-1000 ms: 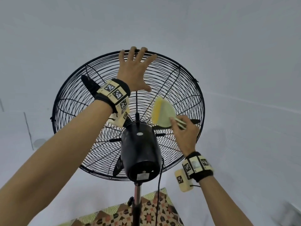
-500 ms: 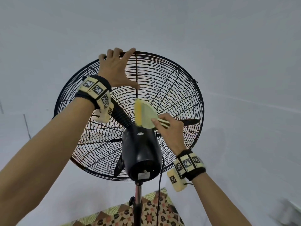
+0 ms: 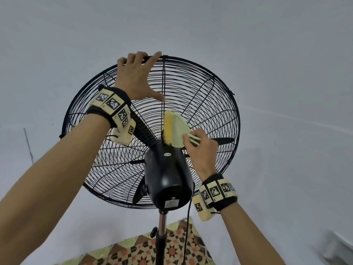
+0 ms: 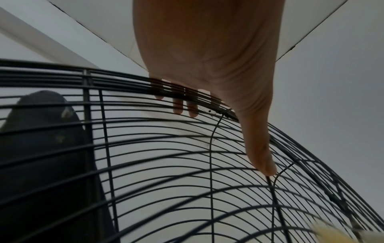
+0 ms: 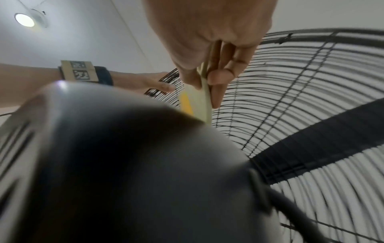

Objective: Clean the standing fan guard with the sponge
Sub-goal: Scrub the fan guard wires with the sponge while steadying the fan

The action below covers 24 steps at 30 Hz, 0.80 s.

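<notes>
Right hand pinches the sponge by its strap, yellow edge against the rear fan guard just above the motor housing — seemingly touching the wires. Left hand hooks fingers over the top rim, probably steadying it.

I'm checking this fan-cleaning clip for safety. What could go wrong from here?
The left hand has fingers hooked through the fan guard near a blade; if the fan started, they could be hit. The right hand only pinches the sponge at one edge, so it may slip.
</notes>
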{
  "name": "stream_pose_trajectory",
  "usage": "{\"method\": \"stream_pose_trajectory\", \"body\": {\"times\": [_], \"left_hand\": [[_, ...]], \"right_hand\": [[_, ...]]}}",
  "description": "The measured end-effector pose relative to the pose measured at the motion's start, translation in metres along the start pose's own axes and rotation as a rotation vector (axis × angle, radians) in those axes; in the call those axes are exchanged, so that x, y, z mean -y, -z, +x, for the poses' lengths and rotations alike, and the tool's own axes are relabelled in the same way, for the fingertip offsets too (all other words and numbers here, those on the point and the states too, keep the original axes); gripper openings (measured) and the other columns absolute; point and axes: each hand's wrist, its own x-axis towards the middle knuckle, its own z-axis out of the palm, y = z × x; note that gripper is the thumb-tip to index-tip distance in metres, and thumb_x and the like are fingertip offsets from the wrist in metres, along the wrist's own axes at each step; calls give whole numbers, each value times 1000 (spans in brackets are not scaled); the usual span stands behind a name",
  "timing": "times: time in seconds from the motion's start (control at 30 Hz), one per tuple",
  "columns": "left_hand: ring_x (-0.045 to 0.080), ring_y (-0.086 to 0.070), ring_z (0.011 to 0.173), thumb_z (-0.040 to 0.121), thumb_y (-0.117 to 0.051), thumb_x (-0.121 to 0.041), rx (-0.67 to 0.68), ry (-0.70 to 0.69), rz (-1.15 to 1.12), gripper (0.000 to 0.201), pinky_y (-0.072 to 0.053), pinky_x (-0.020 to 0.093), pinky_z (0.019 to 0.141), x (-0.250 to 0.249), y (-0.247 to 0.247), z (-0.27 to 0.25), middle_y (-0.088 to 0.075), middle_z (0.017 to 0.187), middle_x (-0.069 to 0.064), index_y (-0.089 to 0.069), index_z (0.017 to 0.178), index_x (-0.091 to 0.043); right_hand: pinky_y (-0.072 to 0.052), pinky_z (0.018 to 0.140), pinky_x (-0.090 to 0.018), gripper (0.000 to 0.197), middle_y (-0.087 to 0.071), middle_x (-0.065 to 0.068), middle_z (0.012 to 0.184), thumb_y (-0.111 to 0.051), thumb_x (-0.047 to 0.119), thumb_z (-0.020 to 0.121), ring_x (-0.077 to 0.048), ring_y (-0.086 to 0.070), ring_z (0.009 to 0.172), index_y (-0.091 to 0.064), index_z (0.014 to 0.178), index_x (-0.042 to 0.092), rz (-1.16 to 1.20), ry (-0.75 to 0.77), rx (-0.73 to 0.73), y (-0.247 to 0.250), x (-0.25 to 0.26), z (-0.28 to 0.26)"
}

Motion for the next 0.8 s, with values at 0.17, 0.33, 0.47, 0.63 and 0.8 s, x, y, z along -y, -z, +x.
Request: {"method": "stream_pose_trajectory", "body": {"times": [0.17,0.33,0.47,0.63,0.8], "left_hand": [[35,-36,141,54,-81,-84,15,21,21,136,-23,53,117,0,4,-2,-39,155,11,-18,165,-37],[35,-37,139,53,-80,-86,-11,0,14,134,-24,53,115,-6,6,-3,-41,152,12,-21,164,-39],[37,-35,136,52,-79,-87,-21,14,28,134,-26,53,112,-3,9,-4,-43,147,14,-23,163,-38],[39,-34,135,50,-79,-87,-6,9,61,135,-27,54,110,-13,11,0,-43,146,16,-23,163,-39],[38,-34,135,52,-79,-87,-4,6,110,133,-28,53,110,-26,8,4,-44,145,16,-24,163,-37]], "right_hand": [[-46,52,-10,19,-64,14,68,-74,29,95,-1,-62,58,-64,86,17,-26,-122,-105,17,-9,-9],[-54,56,-23,19,-71,6,71,-73,32,96,-11,-69,62,-66,90,15,1,47,46,2,13,-3],[-46,51,-11,19,-67,9,69,-73,30,96,0,-61,55,-63,86,18,-54,-116,-65,16,5,-3],[-52,58,-16,18,-69,11,71,-75,30,95,-1,-67,64,-66,87,17,58,-50,0,14,23,0],[-48,57,-10,17,-70,9,73,-73,31,95,-6,-68,65,-65,88,18,-22,-150,-112,9,18,12]]}}
